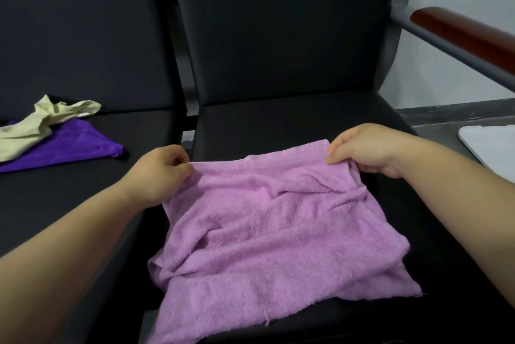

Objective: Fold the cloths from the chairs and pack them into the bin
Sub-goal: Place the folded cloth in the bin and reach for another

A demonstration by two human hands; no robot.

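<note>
Both hands, left hand point(161, 169) and right hand point(370, 150), pinch the pink towel's point(273, 232) far corners, holding it taut on the chair seat point(278, 123) for folding.

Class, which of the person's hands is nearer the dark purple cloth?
Left. The left hand sits just right of the dark purple cloth; the right hand is farther right, across the pink towel.

Dim, soft light; edges warped, perhaps blurred

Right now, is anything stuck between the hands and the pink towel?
No, nothing visible. The left hand and right hand each pinch a far corner of the pink towel, which lies on the black chair seat.
</note>
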